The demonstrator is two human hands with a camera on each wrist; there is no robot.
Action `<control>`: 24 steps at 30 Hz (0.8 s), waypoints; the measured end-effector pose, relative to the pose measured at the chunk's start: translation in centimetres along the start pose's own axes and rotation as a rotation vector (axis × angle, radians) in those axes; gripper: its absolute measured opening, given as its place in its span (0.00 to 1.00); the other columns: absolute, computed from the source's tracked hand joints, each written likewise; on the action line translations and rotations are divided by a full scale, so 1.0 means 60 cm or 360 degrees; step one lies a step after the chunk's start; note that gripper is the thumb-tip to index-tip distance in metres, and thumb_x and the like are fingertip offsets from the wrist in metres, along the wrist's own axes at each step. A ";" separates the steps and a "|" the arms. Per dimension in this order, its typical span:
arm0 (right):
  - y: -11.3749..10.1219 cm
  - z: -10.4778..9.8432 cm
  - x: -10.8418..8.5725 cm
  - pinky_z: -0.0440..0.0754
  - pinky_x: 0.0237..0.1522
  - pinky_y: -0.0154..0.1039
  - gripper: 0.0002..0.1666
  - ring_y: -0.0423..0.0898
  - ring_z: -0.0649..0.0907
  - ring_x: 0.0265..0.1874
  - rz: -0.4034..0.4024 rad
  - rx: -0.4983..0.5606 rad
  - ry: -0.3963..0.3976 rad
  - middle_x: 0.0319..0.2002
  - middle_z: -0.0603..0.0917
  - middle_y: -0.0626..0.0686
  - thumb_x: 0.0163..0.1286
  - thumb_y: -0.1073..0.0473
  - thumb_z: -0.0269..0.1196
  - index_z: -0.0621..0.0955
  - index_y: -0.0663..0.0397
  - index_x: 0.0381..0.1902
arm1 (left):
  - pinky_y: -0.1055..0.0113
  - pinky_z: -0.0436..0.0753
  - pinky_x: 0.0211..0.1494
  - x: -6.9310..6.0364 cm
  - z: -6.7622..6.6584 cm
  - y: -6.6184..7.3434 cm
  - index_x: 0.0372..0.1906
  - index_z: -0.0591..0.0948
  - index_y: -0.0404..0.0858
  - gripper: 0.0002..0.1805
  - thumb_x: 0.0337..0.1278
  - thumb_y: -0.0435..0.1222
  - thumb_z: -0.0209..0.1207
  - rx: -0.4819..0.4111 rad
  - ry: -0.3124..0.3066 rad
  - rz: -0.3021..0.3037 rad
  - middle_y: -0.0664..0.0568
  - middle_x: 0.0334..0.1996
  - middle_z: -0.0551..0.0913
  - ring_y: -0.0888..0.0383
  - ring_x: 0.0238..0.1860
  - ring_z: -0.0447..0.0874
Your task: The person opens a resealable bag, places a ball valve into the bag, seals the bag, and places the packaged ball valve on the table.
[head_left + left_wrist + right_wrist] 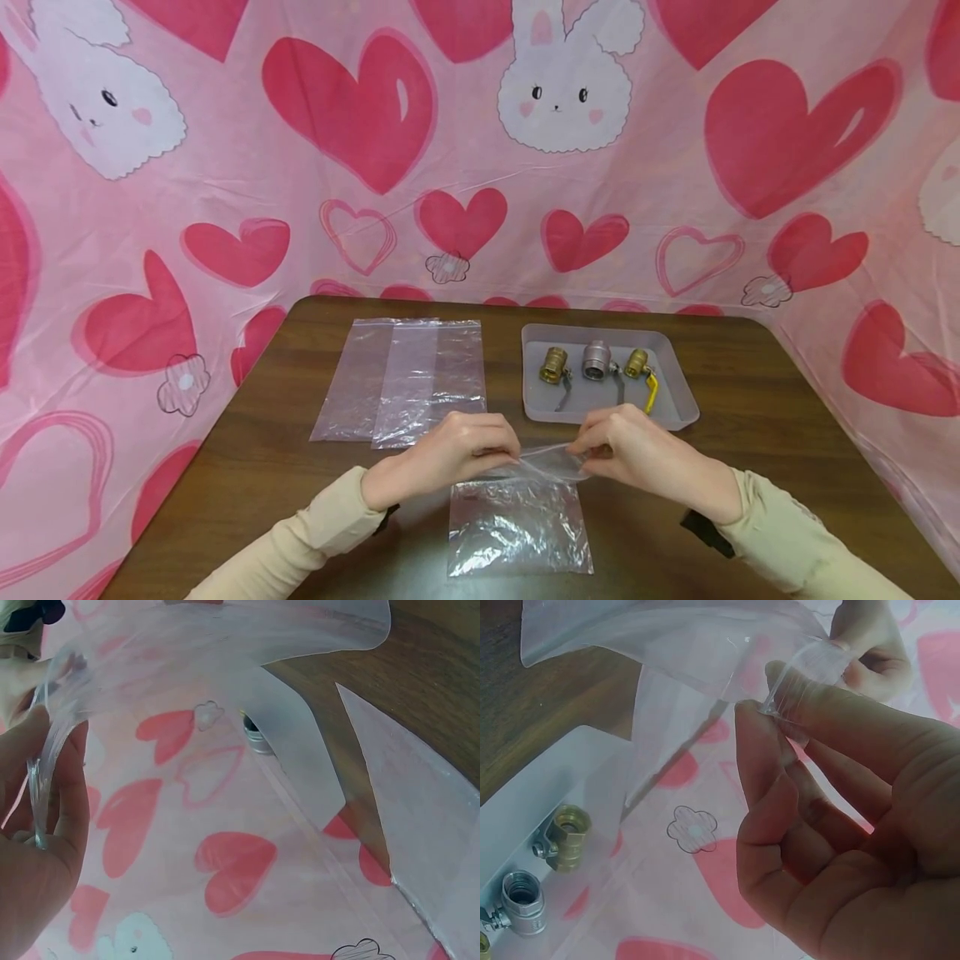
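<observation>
Heart-printed cloth point(465, 133) backs the table point(262, 400); your left hand point(476, 446) and right hand point(630, 446) pinch a clear bag point(517, 529), nearer you than the tray point(675, 392) near the far edge.

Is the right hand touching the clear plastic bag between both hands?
Touching. In the right wrist view, the right hand pinches the clear plastic bag by its edge.

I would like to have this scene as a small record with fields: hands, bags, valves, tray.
Left hand: pinches clear bag near its top
Right hand: pinches same bag, opposite side
Other bags: two, flat, overlapping, on table
Left valve: golden, gray lever
Middle valve: silver, gray lever
Right valve: golden, yellow lever
Tray: on table, holding these three valves
</observation>
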State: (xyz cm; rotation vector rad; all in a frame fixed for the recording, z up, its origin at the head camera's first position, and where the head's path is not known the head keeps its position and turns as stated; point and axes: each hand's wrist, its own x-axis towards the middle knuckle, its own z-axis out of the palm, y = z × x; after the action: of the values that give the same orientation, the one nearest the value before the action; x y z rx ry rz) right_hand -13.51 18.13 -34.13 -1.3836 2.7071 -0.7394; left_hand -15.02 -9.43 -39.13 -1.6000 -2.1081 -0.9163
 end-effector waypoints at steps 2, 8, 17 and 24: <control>0.000 -0.001 0.000 0.79 0.27 0.23 0.12 0.29 0.82 0.29 0.0020 0.0010 -0.0015 0.31 0.88 0.47 0.53 0.66 0.75 0.90 0.54 0.37 | 0.87 0.77 0.45 0.000 -0.001 0.000 0.35 0.85 0.42 0.02 0.63 0.34 0.63 0.0006 -0.0003 0.0014 0.57 0.35 0.85 0.69 0.36 0.83; -0.003 0.000 0.003 0.80 0.27 0.23 0.12 0.32 0.83 0.30 -0.0009 -0.0024 -0.0016 0.32 0.88 0.48 0.52 0.68 0.75 0.90 0.55 0.37 | 0.89 0.75 0.42 -0.001 -0.003 0.001 0.38 0.85 0.41 0.03 0.63 0.32 0.62 0.0027 -0.0044 0.0009 0.57 0.36 0.83 0.70 0.34 0.81; -0.004 -0.001 0.002 0.79 0.29 0.22 0.12 0.32 0.83 0.31 -0.0004 -0.0027 -0.0034 0.33 0.88 0.46 0.53 0.65 0.75 0.90 0.53 0.38 | 0.91 0.73 0.39 -0.002 -0.003 0.000 0.39 0.87 0.40 0.05 0.59 0.31 0.66 0.0138 -0.0115 0.0031 0.56 0.35 0.81 0.71 0.31 0.79; -0.001 0.000 0.000 0.80 0.28 0.23 0.13 0.31 0.83 0.30 0.0006 -0.0044 -0.0022 0.33 0.88 0.47 0.52 0.66 0.76 0.90 0.54 0.38 | 0.92 0.71 0.35 -0.001 0.000 0.002 0.36 0.84 0.41 0.02 0.59 0.33 0.66 0.0185 -0.0142 0.0019 0.57 0.34 0.80 0.71 0.28 0.77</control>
State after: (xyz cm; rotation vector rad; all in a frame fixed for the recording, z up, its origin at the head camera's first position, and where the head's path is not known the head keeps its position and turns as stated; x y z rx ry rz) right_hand -13.45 18.08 -34.09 -1.3835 2.7192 -0.6919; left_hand -14.90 -9.44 -39.14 -1.6200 -2.1663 -0.7168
